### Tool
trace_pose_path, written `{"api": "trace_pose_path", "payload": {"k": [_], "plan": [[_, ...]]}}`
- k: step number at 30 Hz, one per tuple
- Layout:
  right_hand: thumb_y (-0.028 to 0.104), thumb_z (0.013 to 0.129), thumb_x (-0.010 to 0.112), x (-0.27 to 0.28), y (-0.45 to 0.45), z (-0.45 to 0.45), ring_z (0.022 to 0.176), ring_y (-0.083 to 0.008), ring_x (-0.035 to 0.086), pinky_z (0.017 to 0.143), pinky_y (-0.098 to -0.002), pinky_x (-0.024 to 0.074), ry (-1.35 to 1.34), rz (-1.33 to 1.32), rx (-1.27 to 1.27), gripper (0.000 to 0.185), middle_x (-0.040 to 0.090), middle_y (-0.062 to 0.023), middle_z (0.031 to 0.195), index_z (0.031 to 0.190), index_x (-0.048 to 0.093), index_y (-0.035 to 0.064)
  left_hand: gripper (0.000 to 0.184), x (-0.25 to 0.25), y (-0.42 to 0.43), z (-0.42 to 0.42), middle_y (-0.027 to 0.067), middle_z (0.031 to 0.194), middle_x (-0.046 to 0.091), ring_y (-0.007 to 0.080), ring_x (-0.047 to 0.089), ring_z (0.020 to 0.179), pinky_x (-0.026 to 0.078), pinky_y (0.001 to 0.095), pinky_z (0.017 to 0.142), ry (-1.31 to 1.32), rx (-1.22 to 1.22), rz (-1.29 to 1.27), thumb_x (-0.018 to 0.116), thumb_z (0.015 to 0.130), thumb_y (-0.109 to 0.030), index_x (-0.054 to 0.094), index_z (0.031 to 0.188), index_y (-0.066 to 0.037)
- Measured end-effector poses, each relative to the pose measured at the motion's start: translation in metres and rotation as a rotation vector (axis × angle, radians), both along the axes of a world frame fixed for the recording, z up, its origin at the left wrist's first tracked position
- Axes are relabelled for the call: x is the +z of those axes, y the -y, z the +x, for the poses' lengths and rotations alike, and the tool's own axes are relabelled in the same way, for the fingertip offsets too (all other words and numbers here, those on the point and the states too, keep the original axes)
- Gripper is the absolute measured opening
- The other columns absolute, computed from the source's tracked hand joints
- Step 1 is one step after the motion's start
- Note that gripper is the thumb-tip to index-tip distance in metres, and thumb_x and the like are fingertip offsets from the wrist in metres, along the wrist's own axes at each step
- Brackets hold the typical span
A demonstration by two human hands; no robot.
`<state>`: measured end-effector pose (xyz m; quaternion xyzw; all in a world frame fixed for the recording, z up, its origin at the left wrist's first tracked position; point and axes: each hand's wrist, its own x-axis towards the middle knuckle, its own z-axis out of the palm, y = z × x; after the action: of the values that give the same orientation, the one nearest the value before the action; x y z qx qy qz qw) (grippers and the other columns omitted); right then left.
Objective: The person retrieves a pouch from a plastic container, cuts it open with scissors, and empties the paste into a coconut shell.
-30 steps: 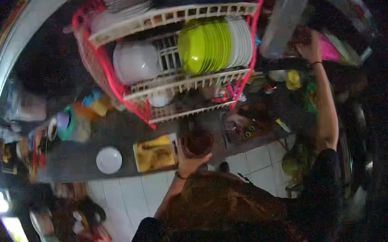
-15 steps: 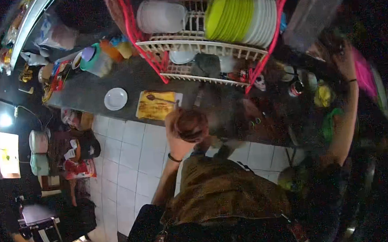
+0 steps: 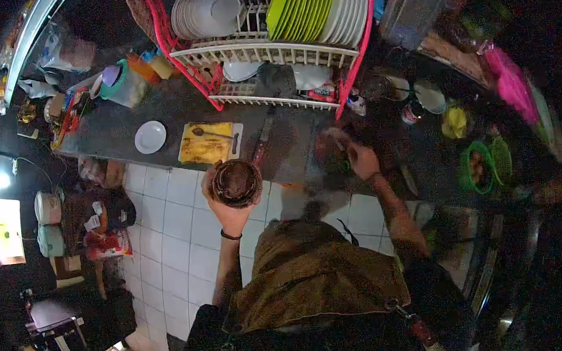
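My left hand [image 3: 228, 208] is wrapped round an open jar of dark brown spread [image 3: 237, 182], its mouth facing up towards me. Just beyond the jar, yellow bread smeared with brown [image 3: 201, 148] lies on a white board [image 3: 238, 136]. A spoon [image 3: 213, 134] with a brown-coated bowl rests across the bread. Over the counter to the right is my right hand [image 3: 363, 161], beside a blurred reddish-brown thing [image 3: 328, 147]. Motion and dim light smear its fingers, so I cannot tell whether they grip anything. A knife [image 3: 262, 144] lies between the board and that hand.
A small white plate [image 3: 150, 137] sits left of the board. Behind stands a red-framed dish rack [image 3: 266, 52] with green plates [image 3: 299, 11] and white bowls. Cups, a yellow packet [image 3: 454, 122] and a green basket [image 3: 476, 167] stand at the right.
My right hand has come in from the far right to the middle of the counter. My left hand still holds the jar, and the view has shifted slightly right.
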<state>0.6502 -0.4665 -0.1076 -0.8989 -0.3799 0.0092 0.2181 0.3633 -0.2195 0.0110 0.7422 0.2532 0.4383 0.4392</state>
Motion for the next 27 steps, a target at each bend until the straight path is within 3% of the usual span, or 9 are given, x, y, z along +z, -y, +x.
{"api": "trace_pose_path", "payload": {"k": [3,5,6,9,10,13,17,20,27], "plan": [[0.016,0.080,0.060,0.005,-0.012,0.003,0.067,-0.0326,0.058,0.061,-0.0408,0.0475,-0.058,0.079,-0.046,0.015,0.058,-0.0156,0.072,0.084,0.057,0.0026,0.106,0.005,0.004,-0.023,0.0154,0.125,0.039,0.0262,0.044,0.114,0.039,0.0400,0.096,-0.198,0.111,0.172,0.086,0.049,-0.016,0.021,0.131,0.000],[0.019,0.078,0.060,0.001,-0.029,-0.008,0.069,-0.0325,0.058,0.061,-0.0425,0.0479,-0.023,0.085,0.008,0.017,0.058,-0.0144,0.076,0.084,0.056,0.0039,0.106,0.009,0.013,-0.037,0.0159,0.126,0.038,0.0262,0.043,0.115,0.038,0.0400,0.097,-0.197,0.136,0.144,0.085,0.051,-0.014,0.019,0.132,0.000],[0.022,0.076,0.061,0.000,-0.040,-0.014,0.072,-0.0324,0.059,0.062,-0.0443,0.0482,0.019,0.083,0.055,0.019,0.058,-0.0132,0.080,0.084,0.055,0.0052,0.104,-0.005,0.017,-0.045,0.0163,0.126,0.038,0.0258,0.043,0.115,0.039,0.0396,0.097,-0.014,0.111,-0.056,0.085,0.053,-0.013,0.019,0.132,0.000],[0.020,0.076,0.060,0.002,-0.089,-0.061,0.074,-0.0336,0.058,0.064,-0.0446,0.0478,-0.018,0.104,0.138,0.017,0.058,-0.0131,0.080,0.084,0.055,0.0067,0.104,-0.002,0.027,-0.073,0.0159,0.126,0.038,0.0254,0.042,0.115,0.040,0.0400,0.096,-0.054,0.130,-0.202,0.085,0.053,-0.013,0.019,0.132,0.000],[0.020,0.076,0.060,0.003,-0.109,-0.078,0.074,-0.0336,0.058,0.064,-0.0446,0.0478,-0.020,0.113,0.156,0.017,0.058,-0.0131,0.080,0.084,0.055,0.0067,0.104,-0.008,0.028,-0.089,0.0158,0.125,0.039,0.0248,0.043,0.115,0.041,0.0395,0.095,-0.102,0.161,0.036,0.085,0.053,-0.016,0.018,0.133,0.000],[0.015,0.080,0.058,0.008,-0.177,-0.120,0.075,-0.0342,0.059,0.072,-0.0431,0.0469,-0.192,0.250,0.305,0.011,0.059,-0.0157,0.079,0.086,0.056,0.0053,0.101,0.008,0.045,-0.128,0.0151,0.123,0.040,0.0248,0.044,0.113,0.041,0.0395,0.095,-0.312,0.230,0.150,0.084,0.054,-0.021,0.021,0.131,-0.001],[0.016,0.079,0.060,0.005,-0.264,-0.135,0.079,-0.0327,0.061,0.071,-0.0428,0.0486,-0.358,0.274,0.297,0.015,0.062,-0.0139,0.083,0.088,0.056,0.0056,0.093,-0.003,0.057,-0.178,0.0138,0.124,0.041,0.0259,0.045,0.113,0.038,0.0382,0.098,-0.210,0.330,0.089,0.084,0.054,-0.026,0.029,0.125,-0.002],[0.031,0.076,0.064,-0.005,-0.323,-0.127,0.085,-0.0294,0.063,0.071,-0.0398,0.0503,-0.351,0.221,0.078,0.027,0.066,-0.0129,0.086,0.089,0.060,0.0078,0.093,-0.003,0.067,-0.206,0.0140,0.124,0.042,0.0255,0.046,0.113,0.040,0.0377,0.097,-0.099,0.396,0.071,0.084,0.054,-0.026,0.029,0.126,-0.004],[0.044,0.069,0.069,-0.040,-0.383,-0.091,0.081,-0.0275,0.065,0.071,-0.0377,0.0502,-0.526,-0.106,0.103,0.041,0.068,-0.0117,0.086,0.090,0.069,0.0085,0.095,-0.011,0.077,-0.219,0.0141,0.123,0.042,0.0267,0.046,0.113,0.041,0.0392,0.096,-0.081,0.656,-0.093,0.087,0.054,-0.030,0.031,0.127,-0.007]]}}
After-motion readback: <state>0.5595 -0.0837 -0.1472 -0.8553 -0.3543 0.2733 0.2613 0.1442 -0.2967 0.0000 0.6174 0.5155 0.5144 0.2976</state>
